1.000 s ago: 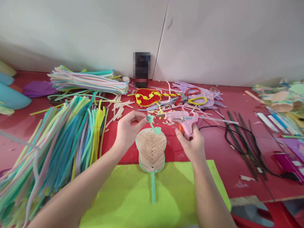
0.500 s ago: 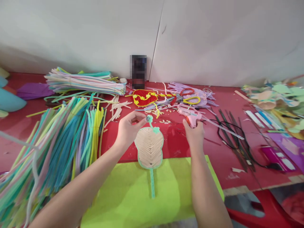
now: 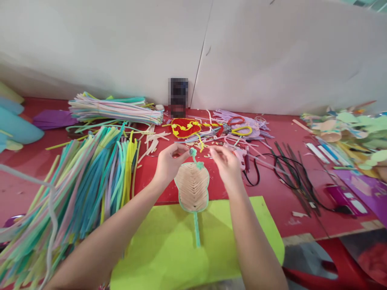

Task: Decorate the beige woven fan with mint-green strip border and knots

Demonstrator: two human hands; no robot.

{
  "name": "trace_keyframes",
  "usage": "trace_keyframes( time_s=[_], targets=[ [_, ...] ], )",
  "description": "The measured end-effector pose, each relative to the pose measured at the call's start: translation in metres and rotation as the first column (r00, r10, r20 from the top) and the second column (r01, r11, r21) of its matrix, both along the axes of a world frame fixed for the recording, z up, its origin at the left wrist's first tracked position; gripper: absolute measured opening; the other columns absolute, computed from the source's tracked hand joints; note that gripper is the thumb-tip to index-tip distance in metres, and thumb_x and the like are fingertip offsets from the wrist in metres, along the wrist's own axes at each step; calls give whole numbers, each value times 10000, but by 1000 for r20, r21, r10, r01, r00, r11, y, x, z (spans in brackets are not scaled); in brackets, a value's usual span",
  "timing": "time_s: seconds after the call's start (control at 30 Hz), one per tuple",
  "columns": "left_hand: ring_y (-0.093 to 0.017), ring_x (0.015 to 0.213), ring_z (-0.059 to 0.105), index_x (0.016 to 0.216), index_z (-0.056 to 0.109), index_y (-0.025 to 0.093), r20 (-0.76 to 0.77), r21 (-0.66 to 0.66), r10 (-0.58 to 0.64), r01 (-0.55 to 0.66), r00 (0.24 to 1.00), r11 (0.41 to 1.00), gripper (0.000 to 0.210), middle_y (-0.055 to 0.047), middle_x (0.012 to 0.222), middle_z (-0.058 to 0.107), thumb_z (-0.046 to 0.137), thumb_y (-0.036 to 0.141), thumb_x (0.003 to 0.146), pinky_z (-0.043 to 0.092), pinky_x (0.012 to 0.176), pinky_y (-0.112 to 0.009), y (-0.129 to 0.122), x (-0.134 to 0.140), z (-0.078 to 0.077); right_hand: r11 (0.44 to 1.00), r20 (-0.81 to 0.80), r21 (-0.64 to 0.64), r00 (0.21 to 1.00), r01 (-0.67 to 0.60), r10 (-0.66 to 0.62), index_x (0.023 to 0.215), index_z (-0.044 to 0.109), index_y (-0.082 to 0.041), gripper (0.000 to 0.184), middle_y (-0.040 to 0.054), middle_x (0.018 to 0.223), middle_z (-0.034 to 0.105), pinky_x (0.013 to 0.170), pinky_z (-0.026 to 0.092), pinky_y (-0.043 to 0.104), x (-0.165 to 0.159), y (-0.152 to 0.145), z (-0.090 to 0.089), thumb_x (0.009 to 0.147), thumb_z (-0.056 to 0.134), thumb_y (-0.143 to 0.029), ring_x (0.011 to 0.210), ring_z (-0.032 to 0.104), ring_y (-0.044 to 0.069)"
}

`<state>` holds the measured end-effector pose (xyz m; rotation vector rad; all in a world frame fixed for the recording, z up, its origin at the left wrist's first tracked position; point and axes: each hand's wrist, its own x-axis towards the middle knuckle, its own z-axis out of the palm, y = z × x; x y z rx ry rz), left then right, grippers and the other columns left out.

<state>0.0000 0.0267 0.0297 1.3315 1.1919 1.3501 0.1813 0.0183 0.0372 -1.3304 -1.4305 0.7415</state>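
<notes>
My left hand [image 3: 173, 162] pinches a small mint-green pipe-cleaner flower [image 3: 193, 152] between thumb and fingertips. Just below it lies a leaf-shaped fan [image 3: 193, 187] of beige pipe cleaners, edged in green with a green handle; another green flower [image 3: 200, 165] sits at its top edge. My right hand [image 3: 226, 163] is raised to the right of the flower, thumb and index finger drawn together; whether anything tiny is between them cannot be made out. Beside that hand a pink glue gun [image 3: 241, 156] rests on the table, partly hidden by the fingers.
A lime-green mat [image 3: 169, 245] lies under the fan's handle. Bundles of coloured pipe cleaners [image 3: 87, 177] fill the left side. Behind are a red and yellow fan [image 3: 185, 128], scissors [image 3: 242, 131] and a pixelated dark object [image 3: 178, 96]. A black cable [image 3: 298, 171] loops at right.
My right hand has let go of the pink glue gun and moved left, close to the flower. My left hand still holds the green flower above the fan.
</notes>
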Motion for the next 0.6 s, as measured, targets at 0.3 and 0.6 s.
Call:
trace_keyframes(
  time_s=[0.3,0.6],
  targets=[
    [-110,700,605,786,642,183,-58,10,10,-10,998,1000,73,-3,769,672,663,241,748,485,684,-241,-3,3,0,983,-295,-96,948,-153,119,986,660,-255,245,27,982,677,830,510,321,-23,-10,-16,777,661,-381,917,628,164],
    [-109,689,604,772,647,192,-133,25,1,2,991,1000,41,6,749,670,655,230,758,485,679,-244,-6,8,-7,982,-183,-75,971,-172,156,996,679,-255,231,35,1003,656,781,522,305,-16,-12,-12,799,637,-369,940,621,171]
  ],
)
